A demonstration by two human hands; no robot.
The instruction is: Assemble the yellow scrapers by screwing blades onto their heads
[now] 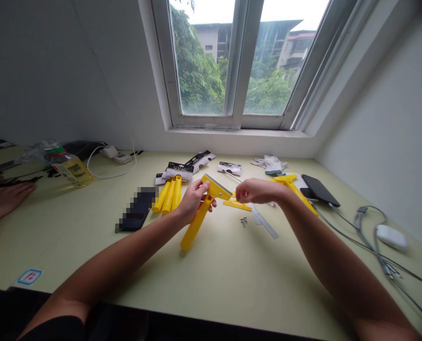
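My left hand [191, 202] is closed around the neck of a yellow scraper [195, 227], whose handle slants down toward me. A metal blade strip runs along the top of its head. Just right of that head is my right hand [255, 191], fingers pinched together. From this hand a thin metal rod [232, 176], like a screwdriver shaft, sticks out to the upper left; its other end is hidden. Below the hand lie a yellow scraper head piece [237, 205], metal blades [265, 225] and several small screws [244, 220].
Yellow handles [167, 195] lie left, near packaged blades [178, 171]. A dark phone [134, 215], a bottle [72, 170] and another person's hand [13, 195] are farther left. Right are another scraper [298, 192], a black device [320, 190], cables [365, 237], a white case [391, 237] and gloves [270, 163].
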